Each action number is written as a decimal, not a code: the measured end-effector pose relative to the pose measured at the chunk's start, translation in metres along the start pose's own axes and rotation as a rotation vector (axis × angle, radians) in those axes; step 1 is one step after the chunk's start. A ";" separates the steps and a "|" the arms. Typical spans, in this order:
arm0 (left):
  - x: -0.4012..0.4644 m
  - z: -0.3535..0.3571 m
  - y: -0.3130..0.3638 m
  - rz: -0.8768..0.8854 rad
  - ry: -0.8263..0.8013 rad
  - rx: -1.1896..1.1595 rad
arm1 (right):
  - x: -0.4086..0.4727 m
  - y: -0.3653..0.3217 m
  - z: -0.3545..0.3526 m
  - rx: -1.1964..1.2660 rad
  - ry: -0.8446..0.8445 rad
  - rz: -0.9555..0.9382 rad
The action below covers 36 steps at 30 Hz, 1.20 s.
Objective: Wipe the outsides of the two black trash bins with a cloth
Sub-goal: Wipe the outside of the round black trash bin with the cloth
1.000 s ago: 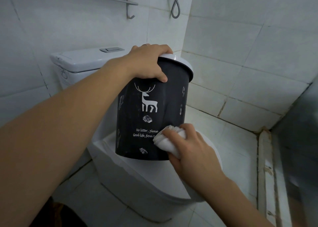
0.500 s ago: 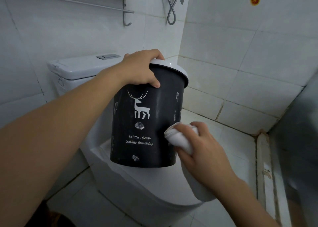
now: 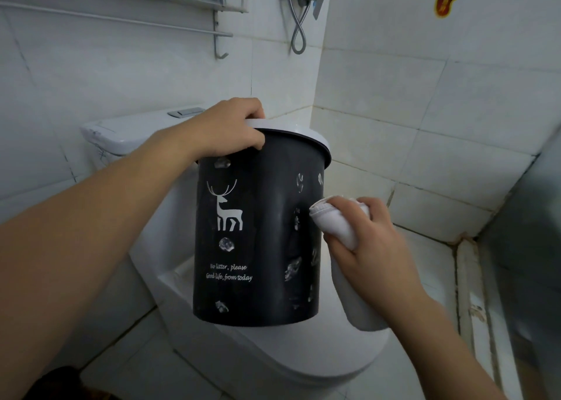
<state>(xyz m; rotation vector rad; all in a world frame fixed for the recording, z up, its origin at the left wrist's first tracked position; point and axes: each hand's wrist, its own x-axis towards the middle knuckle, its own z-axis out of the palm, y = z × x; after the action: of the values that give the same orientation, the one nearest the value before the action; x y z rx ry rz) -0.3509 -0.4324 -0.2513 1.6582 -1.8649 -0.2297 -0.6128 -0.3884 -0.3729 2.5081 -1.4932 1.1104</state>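
My left hand (image 3: 226, 126) grips the white rim of the round black plastic trash bin w/ white deer print (image 3: 258, 242), fingers curled over the top edge, thumb on the outer wall. Bin sits mid-frame, upright, on the closed lid of the white ceramic toilet (image 3: 303, 357). My right hand (image 3: 367, 248) clutches a bunched white cloth (image 3: 334, 223), center-right, pressing it against the bin's right side. Cloth's loose end hangs below my palm. Chrome shower hose (image 3: 299, 26) at top center.
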 end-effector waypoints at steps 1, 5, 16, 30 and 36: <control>0.000 0.000 0.002 0.008 0.036 0.033 | 0.001 -0.002 -0.001 -0.009 0.010 -0.003; -0.005 0.002 0.010 0.031 0.025 0.103 | 0.009 -0.009 -0.006 -0.033 0.029 -0.022; -0.009 0.003 0.011 0.109 0.006 -0.012 | 0.044 -0.028 -0.021 -0.110 0.012 -0.071; -0.011 0.007 0.024 0.102 -0.044 0.132 | 0.037 -0.033 -0.016 -0.222 -0.087 -0.115; -0.013 0.010 0.027 0.097 -0.027 0.123 | 0.049 -0.035 -0.016 -0.152 -0.024 -0.086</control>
<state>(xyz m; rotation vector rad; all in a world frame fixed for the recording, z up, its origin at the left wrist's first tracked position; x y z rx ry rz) -0.3791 -0.4174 -0.2494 1.6469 -2.0088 -0.0991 -0.5804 -0.4012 -0.3208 2.4647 -1.4032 0.9208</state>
